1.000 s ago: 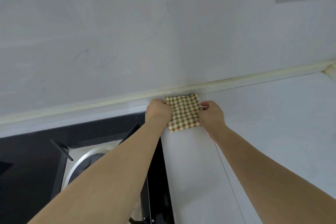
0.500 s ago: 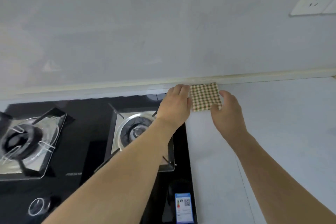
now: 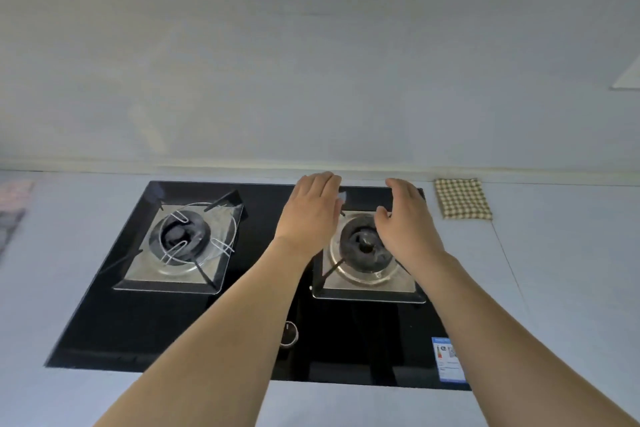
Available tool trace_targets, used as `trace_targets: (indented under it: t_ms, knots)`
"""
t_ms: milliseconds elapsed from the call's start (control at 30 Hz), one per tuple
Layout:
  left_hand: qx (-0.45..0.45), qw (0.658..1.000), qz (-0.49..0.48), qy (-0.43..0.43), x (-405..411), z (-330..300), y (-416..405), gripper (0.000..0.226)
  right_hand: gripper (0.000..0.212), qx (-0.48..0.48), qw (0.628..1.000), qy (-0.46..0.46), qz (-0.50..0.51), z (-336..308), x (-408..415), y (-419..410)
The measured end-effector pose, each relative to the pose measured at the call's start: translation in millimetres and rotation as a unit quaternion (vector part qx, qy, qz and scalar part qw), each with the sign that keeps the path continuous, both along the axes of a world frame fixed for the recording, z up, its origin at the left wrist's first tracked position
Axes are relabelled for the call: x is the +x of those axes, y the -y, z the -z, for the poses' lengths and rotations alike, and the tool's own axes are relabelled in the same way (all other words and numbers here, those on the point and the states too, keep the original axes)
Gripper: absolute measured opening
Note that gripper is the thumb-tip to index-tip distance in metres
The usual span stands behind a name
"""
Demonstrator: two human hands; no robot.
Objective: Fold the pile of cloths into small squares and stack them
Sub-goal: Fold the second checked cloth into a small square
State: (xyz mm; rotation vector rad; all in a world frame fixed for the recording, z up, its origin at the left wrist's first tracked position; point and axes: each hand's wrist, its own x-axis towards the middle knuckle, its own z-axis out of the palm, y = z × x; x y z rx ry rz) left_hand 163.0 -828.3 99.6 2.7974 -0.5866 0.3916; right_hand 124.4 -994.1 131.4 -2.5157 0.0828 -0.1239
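Head view: the folded checked cloth (image 3: 462, 198) lies flat on the pale worktop (image 3: 561, 253), against the wall and just right of the black gas hob (image 3: 263, 322). Both hands hover over the right burner (image 3: 363, 250), apart from the cloth. The left hand (image 3: 310, 211) and right hand (image 3: 407, 222) have released, relaxed fingers and hold nothing.
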Motion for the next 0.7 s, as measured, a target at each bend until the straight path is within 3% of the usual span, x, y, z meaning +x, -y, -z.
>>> trace_targets:
  t_ms: [300,700]
  knots:
    - [-0.008,0.998,-0.047,-0.032,1,-14,-201,0.042,0.053,0.002,0.999,-0.026,-0.027,-17,5,-184]
    - [-0.034,0.991,-0.114,-0.068,-20,-19,-360,0.047,0.05,0.027,0.991,-0.028,-0.129,-27,19,-334]
